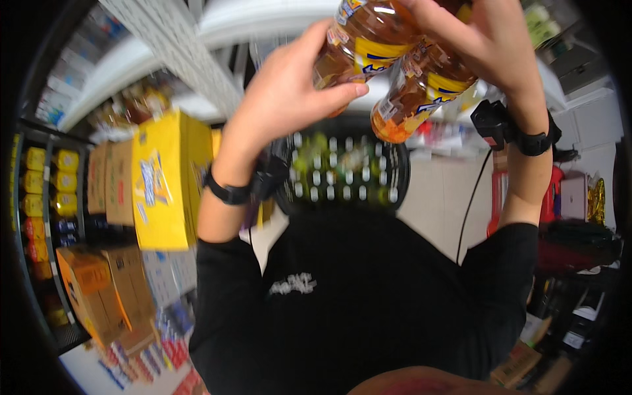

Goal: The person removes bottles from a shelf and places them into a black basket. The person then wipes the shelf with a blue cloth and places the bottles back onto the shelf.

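Observation:
My left hand (291,86) grips the side of a clear plastic bottle (365,44) of amber-brown drink with a yellow label. A second bottle (419,94) of the same kind is tilted beside it, its base pointing down towards me. Around the upper part of this second bottle, my right hand (493,44) is closed, with its fingers reaching towards the first bottle. The tops of both bottles are cut off or hidden. Below them is a dark round perforated item (402,177), blurred, with green showing between rows of whitish spots.
To the left stand a large yellow carton (163,187), brown cardboard boxes (118,182) and a rack of yellow bottles (64,170). White shelving (237,24) runs ahead of me. A black cable (474,207) hangs from my right wrist device (493,123). Red items (550,192) stand on the right.

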The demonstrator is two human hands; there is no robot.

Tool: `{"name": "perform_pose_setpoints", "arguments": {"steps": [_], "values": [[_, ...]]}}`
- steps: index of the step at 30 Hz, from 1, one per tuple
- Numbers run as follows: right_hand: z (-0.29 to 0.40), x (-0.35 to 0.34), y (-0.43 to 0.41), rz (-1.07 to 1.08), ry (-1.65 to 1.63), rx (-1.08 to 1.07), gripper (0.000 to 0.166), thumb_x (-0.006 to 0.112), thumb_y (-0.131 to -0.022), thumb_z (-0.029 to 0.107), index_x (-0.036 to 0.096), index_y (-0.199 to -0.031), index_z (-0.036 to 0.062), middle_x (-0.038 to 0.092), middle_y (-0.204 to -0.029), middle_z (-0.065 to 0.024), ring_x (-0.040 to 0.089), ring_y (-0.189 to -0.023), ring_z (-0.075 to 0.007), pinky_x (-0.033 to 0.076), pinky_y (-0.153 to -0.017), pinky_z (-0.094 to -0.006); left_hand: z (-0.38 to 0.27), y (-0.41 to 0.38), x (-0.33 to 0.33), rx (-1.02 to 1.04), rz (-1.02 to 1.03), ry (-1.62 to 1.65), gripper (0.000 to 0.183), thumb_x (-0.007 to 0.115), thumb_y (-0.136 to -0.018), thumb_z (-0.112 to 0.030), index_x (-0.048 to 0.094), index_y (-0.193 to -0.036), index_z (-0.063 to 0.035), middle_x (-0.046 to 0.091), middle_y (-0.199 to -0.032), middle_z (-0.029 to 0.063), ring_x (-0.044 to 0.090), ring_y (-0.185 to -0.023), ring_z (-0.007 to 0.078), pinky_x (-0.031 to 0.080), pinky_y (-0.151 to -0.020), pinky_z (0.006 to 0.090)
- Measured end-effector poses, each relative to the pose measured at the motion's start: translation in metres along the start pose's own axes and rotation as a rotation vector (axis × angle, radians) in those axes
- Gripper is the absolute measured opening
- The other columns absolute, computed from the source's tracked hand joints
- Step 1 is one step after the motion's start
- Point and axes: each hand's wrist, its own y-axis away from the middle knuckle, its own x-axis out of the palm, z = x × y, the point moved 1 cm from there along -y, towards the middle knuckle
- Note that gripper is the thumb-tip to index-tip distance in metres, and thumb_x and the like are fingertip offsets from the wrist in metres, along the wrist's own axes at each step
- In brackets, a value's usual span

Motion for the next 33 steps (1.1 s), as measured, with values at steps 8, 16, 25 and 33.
{"name": "perform_pose_setpoints", "arguments": {"steps": [8, 16, 25, 33], "values": [[0.011, 0.193, 0.175, 0.231, -0.009, 0.208, 0.033, 0.071, -0.094, 0.04, 0.063, -0.101, 0.0091, 0.069, -0.071, -0.0092, 0.068, -0.059, -0.0308, 0.052, -0.05, -0.0398, 0.156, 0.132, 0.153, -0.44, 0.323, 0.427, 0.079, 0.089, -0.073, -0.016, 0.048, -0.139, -0.0012, 0.068, -0.121, 0.0155, 0.068, -0.111, 0.0268, 0.054, -0.096, 0.0378], [0.018, 0.285, 0.313, 0.413, -0.071, 0.586, 0.045, 0.075, -0.09, 0.036, 0.062, -0.119, 0.0049, 0.069, -0.088, -0.0135, 0.07, -0.071, -0.0343, 0.056, -0.058, -0.0422, 0.244, 0.194, 0.255, -0.549, 0.535, 0.15, 0.065, 0.084, -0.07, -0.012, 0.054, -0.127, -0.0021, 0.068, -0.11, 0.0172, 0.068, -0.105, 0.0359, 0.053, -0.091, 0.0414], [0.022, 0.274, 0.415, 0.644, -0.248, 0.832, 0.068, 0.079, -0.083, 0.019, 0.049, -0.142, 0.0023, 0.065, -0.104, -0.0213, 0.071, -0.09, -0.0408, 0.059, -0.079, -0.047, 0.251, 0.198, 0.318, -0.431, 0.943, 0.022, 0.069, 0.085, -0.073, -0.026, 0.055, -0.131, -0.0027, 0.066, -0.122, 0.0244, 0.063, -0.115, 0.0407, 0.052, -0.098, 0.0454], [-0.015, 0.24, 0.406, 0.941, -0.31, 0.92, 0.052, 0.076, -0.082, 0.015, 0.06, -0.13, -0.0009, 0.071, -0.111, -0.0247, 0.07, -0.099, -0.041, 0.058, -0.087, -0.0479, 0.261, 0.177, 0.319, -0.403, 1.21, 0.029, 0.061, 0.08, -0.081, -0.042, 0.064, -0.132, -0.0112, 0.073, -0.113, 0.0181, 0.07, -0.104, 0.0353, 0.055, -0.091, 0.0424]]}}
